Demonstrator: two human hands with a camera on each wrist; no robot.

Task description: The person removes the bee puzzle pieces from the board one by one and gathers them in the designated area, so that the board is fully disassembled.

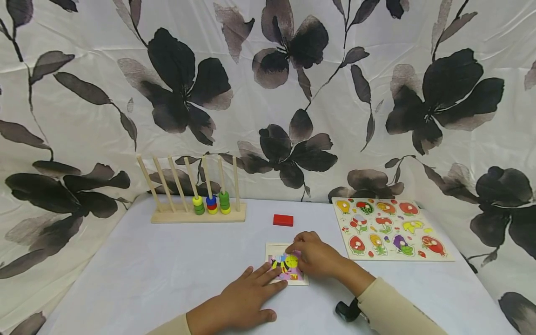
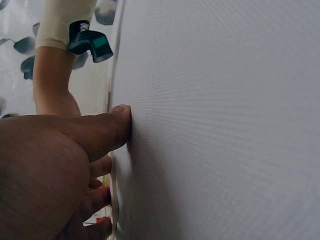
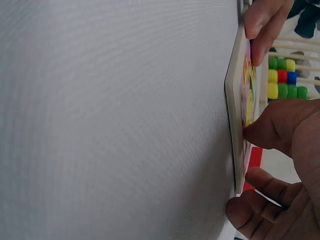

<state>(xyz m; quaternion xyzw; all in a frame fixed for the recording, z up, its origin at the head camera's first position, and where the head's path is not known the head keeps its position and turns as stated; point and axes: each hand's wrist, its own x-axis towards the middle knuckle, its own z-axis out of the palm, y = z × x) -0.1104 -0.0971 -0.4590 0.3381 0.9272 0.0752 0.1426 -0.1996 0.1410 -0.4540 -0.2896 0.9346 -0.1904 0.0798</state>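
A small bee picture puzzle point(image 1: 291, 264) in a pale wooden frame lies flat on the white table. My left hand point(image 1: 250, 298) is spread low at its left side, fingertips resting on the picture's lower left; its thumb point(image 2: 112, 131) touches the tabletop in the left wrist view. My right hand point(image 1: 316, 255) bends over the puzzle's right side. In the right wrist view, the right thumb point(image 3: 267, 127) presses on the picture, while the other fingers are loosely bent at the frame's edge and beyond. No loose piece shows between them.
A red block point(image 1: 283, 220) lies behind the puzzle. At the back left stands a wooden peg stand point(image 1: 167, 216) with coloured rings on three pegs. A fruit puzzle board point(image 1: 341, 223) lies at right. A black device point(image 1: 348, 311) is on the right wrist. Floral cloth point(image 1: 234, 116) hangs behind.
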